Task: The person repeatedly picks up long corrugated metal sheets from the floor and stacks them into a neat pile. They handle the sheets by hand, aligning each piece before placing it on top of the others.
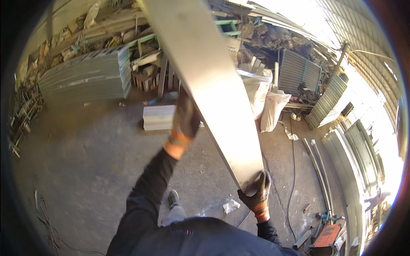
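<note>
Head view: a long flat metal sheet (pixel 209 81) is up off the concrete floor (pixel 85 158) and carried at a slant, running from the near end by the person's right side up past the top edge of the frame. The right hand (pixel 256 194), in a dark glove with an orange cuff, is clamped on the sheet's near corner, fingers curled over the edge. The left hand (pixel 185 121), same kind of glove, reaches up to the sheet's left edge further along; it looks wrapped around that edge, but the palm side is behind the metal, so the grip is probably closed, not certain.

Progress, judged from this: lifting is done and the sheet is in the air, carried by both hands; it is not set down anywhere yet.

Hidden or unclear: the sheet's far end is cut off at the top. The sheet blocks part of the white block (pixel 159 117) and the white sacks (pixel 267 104) behind it. The right side is blown out by sunlight. The stack of corrugated panels (pixel 85 79) is bent by the lens. The feet are mostly hidden by the torso.
</note>
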`<state>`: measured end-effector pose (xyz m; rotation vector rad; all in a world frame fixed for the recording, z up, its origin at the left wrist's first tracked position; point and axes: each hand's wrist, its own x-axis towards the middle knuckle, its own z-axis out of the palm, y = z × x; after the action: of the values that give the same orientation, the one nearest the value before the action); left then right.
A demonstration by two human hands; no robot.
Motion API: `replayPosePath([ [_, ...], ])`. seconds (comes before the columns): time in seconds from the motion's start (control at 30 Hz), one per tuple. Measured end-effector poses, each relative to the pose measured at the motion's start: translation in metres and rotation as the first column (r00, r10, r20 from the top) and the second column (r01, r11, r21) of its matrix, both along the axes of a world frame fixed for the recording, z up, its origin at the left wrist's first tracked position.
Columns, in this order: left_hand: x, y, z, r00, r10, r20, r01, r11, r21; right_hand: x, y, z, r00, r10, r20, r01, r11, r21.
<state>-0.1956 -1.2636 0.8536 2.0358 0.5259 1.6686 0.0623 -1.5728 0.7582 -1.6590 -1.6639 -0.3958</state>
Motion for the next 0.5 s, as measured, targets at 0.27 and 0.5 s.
replayPosePath([
  [0.27,-0.075,0.274,-0.235,0.504,0.035,0.863,0.828,0.264,-0.494,-0.012,0.253,-0.021,0.970,0.137,0.200,-0.062,0.938,-0.340],
  [0.5,-0.049,0.407,-0.414,0.491,0.479,0.728,0.824,0.016,-0.566,0.044,0.494,-0.059,0.942,0.326,0.084,-0.172,0.680,-0.712],
])
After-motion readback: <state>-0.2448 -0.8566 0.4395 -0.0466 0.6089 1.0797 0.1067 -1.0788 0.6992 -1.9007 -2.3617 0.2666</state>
